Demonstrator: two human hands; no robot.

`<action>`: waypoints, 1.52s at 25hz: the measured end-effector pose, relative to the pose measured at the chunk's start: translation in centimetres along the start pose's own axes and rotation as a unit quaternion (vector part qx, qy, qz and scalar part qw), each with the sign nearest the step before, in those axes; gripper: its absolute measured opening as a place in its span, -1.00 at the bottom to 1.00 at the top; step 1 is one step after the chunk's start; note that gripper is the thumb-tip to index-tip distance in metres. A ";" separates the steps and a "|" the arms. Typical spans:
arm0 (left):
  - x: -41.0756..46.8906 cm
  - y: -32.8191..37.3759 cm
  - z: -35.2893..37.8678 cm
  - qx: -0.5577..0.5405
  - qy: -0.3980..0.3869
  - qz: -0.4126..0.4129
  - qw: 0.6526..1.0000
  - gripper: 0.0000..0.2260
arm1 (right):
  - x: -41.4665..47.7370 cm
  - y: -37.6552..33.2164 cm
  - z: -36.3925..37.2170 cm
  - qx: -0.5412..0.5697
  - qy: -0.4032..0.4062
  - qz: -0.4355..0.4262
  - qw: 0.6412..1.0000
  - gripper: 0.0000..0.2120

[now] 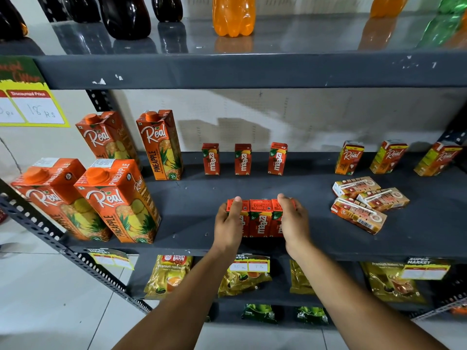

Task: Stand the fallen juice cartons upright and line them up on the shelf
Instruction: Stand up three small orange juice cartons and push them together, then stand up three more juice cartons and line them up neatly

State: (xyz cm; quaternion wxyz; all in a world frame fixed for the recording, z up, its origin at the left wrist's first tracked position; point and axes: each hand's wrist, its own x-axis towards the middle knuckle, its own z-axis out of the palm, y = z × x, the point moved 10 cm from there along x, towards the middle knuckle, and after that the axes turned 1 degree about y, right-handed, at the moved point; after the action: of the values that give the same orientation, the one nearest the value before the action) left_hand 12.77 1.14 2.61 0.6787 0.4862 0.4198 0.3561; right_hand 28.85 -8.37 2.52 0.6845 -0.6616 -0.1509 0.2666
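Three small red Maaza cartons (260, 218) stand upright, pressed side by side, near the front edge of the dark shelf (197, 210). My left hand (230, 221) grips the left end of this row and my right hand (294, 221) grips the right end, thumbs on the carton tops. Three more Maaza cartons (243, 159) stand spaced apart at the back. On the right, three small Real cartons (364, 203) lie fallen in a loose heap. Behind them three small Real cartons (389, 156) stand upright.
Tall Real pineapple cartons (118, 198) stand at the shelf's left. Soda bottles (233, 15) stand on the shelf above. Tea packets (169, 274) and price tags hang below. A slotted metal upright (50, 231) runs along the left.
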 end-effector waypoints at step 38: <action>2.4 1.6 -7.5 0.705 0.079 0.143 0.690 -0.62 | 5.8 -4.1 -16.2 -0.310 0.152 -0.129 0.930 -0.48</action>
State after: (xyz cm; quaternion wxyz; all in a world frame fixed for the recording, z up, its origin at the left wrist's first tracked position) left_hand 6.76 6.38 2.28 0.0407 0.8458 0.5251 0.0851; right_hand 43.30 -18.44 4.46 0.4889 -0.8481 -0.2037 0.0121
